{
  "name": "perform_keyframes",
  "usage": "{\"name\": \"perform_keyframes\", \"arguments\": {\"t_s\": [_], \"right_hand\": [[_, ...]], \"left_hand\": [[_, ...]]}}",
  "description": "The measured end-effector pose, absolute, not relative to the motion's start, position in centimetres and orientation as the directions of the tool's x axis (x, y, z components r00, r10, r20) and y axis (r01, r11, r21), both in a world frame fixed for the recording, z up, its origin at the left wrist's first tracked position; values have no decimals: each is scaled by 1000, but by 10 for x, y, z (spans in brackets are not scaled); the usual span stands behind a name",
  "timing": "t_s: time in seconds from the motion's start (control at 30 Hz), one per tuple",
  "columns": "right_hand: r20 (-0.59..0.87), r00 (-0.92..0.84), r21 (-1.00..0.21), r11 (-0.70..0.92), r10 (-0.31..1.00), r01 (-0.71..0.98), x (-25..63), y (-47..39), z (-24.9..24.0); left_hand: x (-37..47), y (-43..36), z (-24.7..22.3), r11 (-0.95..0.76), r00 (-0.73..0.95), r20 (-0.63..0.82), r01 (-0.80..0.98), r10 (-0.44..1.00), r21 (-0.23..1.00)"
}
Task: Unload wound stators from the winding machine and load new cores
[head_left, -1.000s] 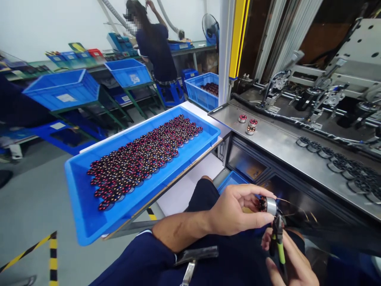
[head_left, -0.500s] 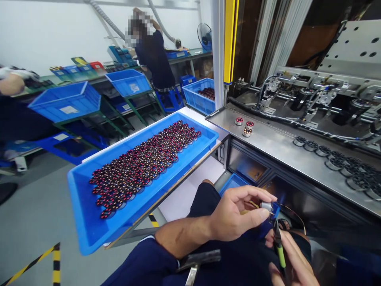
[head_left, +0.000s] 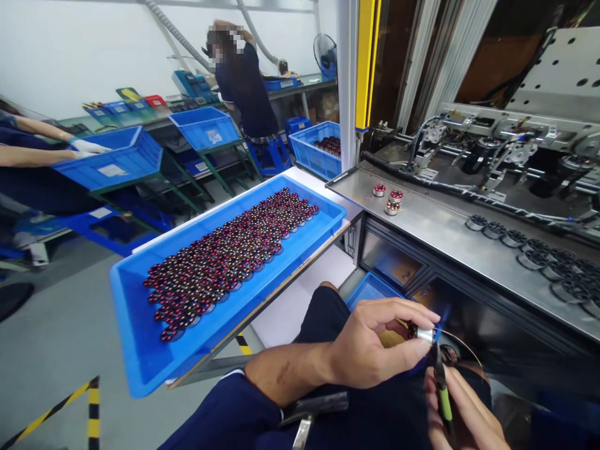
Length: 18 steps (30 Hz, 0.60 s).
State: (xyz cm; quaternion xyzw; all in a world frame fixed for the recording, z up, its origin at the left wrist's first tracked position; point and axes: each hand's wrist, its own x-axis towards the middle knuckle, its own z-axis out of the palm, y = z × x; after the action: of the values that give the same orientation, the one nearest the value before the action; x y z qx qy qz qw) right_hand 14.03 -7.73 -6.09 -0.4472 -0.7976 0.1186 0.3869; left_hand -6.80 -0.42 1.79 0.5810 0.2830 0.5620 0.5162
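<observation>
Probably light, stiff metal ring (head_left: pixel 425 336) with fragile wire (head_left: pixel 464 343); rim hold advisable: left hand (head_left: pixel 365 344) pinches it, right hand (head_left: pixel 471 409) grips pliers (head_left: pixel 444 401).

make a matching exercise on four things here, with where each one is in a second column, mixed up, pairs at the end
Things
1. silver round part with a thin copper-coloured wire
2. pliers with a lime-green handle
3. packed red-and-black round parts
4. black-and-grey metal rings

Places
A. on the grey metal counter
B. in the right hand
C. between the fingers of the left hand
D. inside the long blue plastic tray

Right pairs: 1-C, 2-B, 3-D, 4-A
</observation>
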Motion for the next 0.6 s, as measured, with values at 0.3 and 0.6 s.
{"name": "perform_keyframes", "arguments": {"t_s": [0.3, 0.6], "right_hand": [[569, -236, -516, 566, 788, 643, 126, -72, -50], [577, -217, -524, 560, 787, 641, 127, -75, -51]], "left_hand": [[-68, -4, 15, -382, 219, 430, -228, 876, 896], [-70, -5, 20, -436, 247, 467, -171, 849, 883]]}}
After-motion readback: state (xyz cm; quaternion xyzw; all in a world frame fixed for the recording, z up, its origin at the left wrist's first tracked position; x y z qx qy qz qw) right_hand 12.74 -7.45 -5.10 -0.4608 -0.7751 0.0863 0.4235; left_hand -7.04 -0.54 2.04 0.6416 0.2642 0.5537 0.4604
